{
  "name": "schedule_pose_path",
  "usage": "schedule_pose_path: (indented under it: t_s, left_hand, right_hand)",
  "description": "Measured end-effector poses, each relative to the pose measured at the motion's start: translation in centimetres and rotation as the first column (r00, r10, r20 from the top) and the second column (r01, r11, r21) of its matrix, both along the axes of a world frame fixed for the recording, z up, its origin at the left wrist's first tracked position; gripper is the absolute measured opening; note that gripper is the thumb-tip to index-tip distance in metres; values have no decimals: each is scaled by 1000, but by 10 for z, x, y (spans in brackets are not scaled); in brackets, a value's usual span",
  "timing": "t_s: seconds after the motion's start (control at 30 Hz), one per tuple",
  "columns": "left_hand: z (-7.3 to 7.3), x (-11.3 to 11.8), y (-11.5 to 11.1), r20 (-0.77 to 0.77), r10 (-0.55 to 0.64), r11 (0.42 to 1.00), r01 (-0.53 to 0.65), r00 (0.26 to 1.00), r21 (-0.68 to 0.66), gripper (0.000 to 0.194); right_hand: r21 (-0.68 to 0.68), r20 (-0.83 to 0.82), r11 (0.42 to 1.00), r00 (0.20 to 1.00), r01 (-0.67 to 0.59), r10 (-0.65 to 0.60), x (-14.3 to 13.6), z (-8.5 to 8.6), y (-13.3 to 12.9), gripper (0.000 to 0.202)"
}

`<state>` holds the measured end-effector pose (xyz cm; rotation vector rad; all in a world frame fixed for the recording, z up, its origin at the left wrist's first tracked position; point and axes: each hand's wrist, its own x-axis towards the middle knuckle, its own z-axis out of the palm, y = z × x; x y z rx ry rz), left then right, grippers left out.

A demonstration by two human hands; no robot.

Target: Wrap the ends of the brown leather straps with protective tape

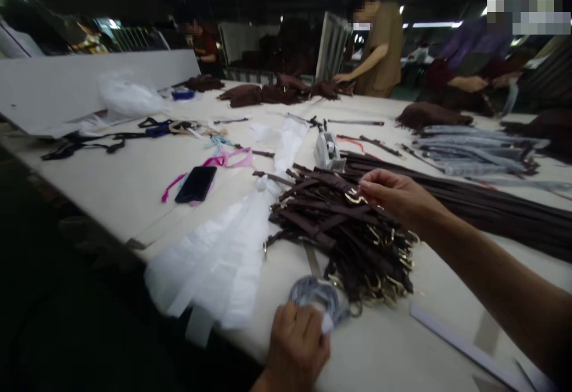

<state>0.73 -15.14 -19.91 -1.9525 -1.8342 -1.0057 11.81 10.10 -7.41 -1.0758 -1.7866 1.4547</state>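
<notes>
A heap of dark brown straps with gold-coloured metal hooks lies on the pale table. Over its right side, my right hand pinches a strap end by a gold hook. Near the table's front edge, my left hand is closed on a coiled grey strap in clear plastic, just below the heap. White plastic bags are spread to the left of the heap. A white tape dispenser stands behind it.
A black phone and pink straps lie left. Long brown straps and plastic-wrapped bundles lie right. A white ruler-like strip is at the front right. Across the table, a person handles brown pieces.
</notes>
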Motion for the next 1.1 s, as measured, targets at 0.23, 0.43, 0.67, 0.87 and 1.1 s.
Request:
schedule_pose_path:
  t_s: [0.23, 0.43, 0.67, 0.87, 1.1]
  left_hand:
    - [1, 7, -8, 107, 0, 983, 20, 994, -185, 13]
    - [-4, 4, -10, 145, -19, 991, 37, 989, -125, 28]
    - [-4, 2, -11, 79, -95, 987, 104, 992, -118, 23]
    - [-3, 0, -9, 54, -125, 985, 130, 991, -116, 20]
    - [2, -6, -7, -12, -170, 970, 165, 985, -181, 22]
  right_hand:
    - [-431, 47, 867, 953, -251, 299, 47, -64, -161, 29]
    - [-463, 41, 876, 983, -138, 176, 35, -94, -181, 31]
    - [-518, 89, 855, 995, 13, 39, 23, -100, -188, 25]
    - [-596, 112, 795, 992, 115, -59, 21, -100, -194, 22]
    - [-617, 106, 765, 983, 184, -151, 32, -99, -201, 26]
